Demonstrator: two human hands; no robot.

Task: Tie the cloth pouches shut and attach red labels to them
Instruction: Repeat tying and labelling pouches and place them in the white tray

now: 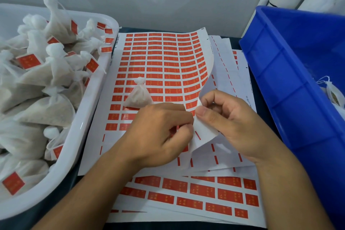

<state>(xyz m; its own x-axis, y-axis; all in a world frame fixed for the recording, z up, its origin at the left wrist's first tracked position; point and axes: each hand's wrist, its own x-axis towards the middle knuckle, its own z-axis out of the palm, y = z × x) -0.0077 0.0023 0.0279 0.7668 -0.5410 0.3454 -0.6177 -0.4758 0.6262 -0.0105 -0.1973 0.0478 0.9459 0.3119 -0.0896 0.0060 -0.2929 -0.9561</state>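
Note:
A sheet of red labels [158, 61] lies in the middle of the table. Its right edge is curled upward. My right hand [229, 123] pinches that curled lower corner of the sheet between thumb and fingers. My left hand [160, 132] has its fingertips closed on a label at the same corner, though the label itself is mostly hidden. One small white cloth pouch [139, 93], tied at its neck, sits upright on the sheet just beyond my left hand.
A white tub [87, 110] at the left is heaped with tied pouches carrying red labels. A blue bin [280, 65] at the right holds a few pouches [334, 91]. More label sheets [196, 194] lie underneath, nearer me.

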